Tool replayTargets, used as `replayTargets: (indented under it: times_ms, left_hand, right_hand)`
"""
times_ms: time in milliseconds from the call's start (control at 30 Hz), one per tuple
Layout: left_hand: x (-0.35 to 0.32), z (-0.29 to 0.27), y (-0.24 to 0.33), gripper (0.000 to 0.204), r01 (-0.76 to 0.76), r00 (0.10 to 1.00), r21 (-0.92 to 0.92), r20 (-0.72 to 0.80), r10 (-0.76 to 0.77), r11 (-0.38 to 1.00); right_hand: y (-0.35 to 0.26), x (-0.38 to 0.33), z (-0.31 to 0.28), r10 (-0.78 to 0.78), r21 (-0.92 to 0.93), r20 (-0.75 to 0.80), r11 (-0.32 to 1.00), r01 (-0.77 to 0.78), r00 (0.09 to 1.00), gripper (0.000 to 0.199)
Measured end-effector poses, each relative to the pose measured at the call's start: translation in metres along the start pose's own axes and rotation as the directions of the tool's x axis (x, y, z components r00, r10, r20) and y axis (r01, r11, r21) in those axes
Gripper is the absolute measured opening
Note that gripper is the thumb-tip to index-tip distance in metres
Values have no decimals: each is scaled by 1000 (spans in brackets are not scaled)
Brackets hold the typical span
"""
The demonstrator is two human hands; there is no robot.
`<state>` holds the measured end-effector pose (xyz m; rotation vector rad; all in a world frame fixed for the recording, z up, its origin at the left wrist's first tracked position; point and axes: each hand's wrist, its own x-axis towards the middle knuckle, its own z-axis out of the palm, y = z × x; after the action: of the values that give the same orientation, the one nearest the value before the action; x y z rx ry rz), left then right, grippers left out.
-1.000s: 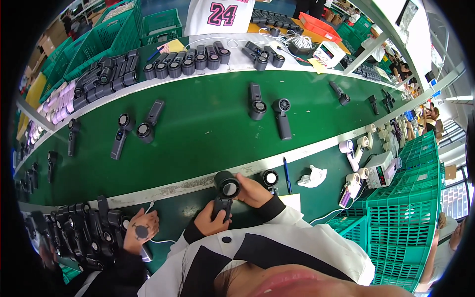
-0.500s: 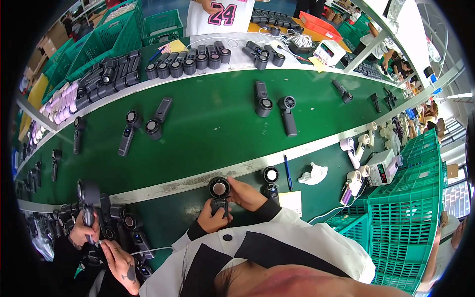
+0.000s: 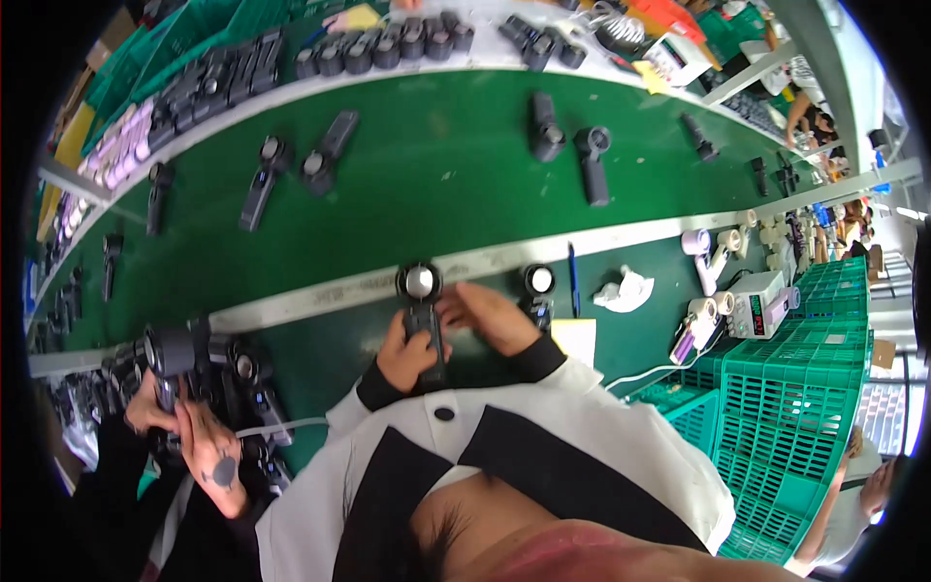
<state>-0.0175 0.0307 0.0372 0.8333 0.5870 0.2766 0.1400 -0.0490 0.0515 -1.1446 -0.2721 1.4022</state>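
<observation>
My left hand [image 3: 407,361] is closed round the handle of a dark grey handheld fan [image 3: 423,315]. The fan's round head points away from me, with a pale shiny disc in its middle. My right hand [image 3: 493,318] is just to the right of the handle, fingers stretched toward it and apart, with nothing visible in them. Beyond that hand, a second dark fan [image 3: 538,280] is on the bench, its lower part partly covered by my right wrist and sleeve.
Several dark fans lie on the green belt [image 3: 436,175] ahead. Right of me are a blue pen [image 3: 574,279], yellow notes [image 3: 574,341], crumpled tissue [image 3: 624,290], a power supply [image 3: 759,303] and green crates [image 3: 790,412]. A co-worker's hands [image 3: 206,454] hold another fan [image 3: 171,351] at left.
My right hand has come off the fan's head and opened beside it. More of the fan's handle shows in my left hand. The whole view has shifted, and the belt sits higher.
</observation>
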Motion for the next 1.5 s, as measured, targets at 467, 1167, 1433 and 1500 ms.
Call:
replayTargets:
  times_ms: [467, 1167, 1433, 1500]
  left_hand:
    - [-28, -14, 9, 38, -140, 963, 63, -225, 151, 988]
    - [-67, -36, 10, 30, -193, 915, -167, -385, 116, 967]
    - [-147, -45, -13, 28, 206, 875, 385, -483, 6, 899]
    - [-169, -53, -18, 28, 295, 858, 608, -508, 75, 737]
  right_hand:
    - [27, -58, -40, -790, -973, -28, -119, -197, 613, 30]
    - [60, -78, -53, -861, -906, -182, -40, -420, 476, 43]
    - [68, -78, -61, -798, -934, -251, 50, -354, 548, 48]
    - [70, -77, -63, -752, -937, -278, 75, -341, 598, 47]
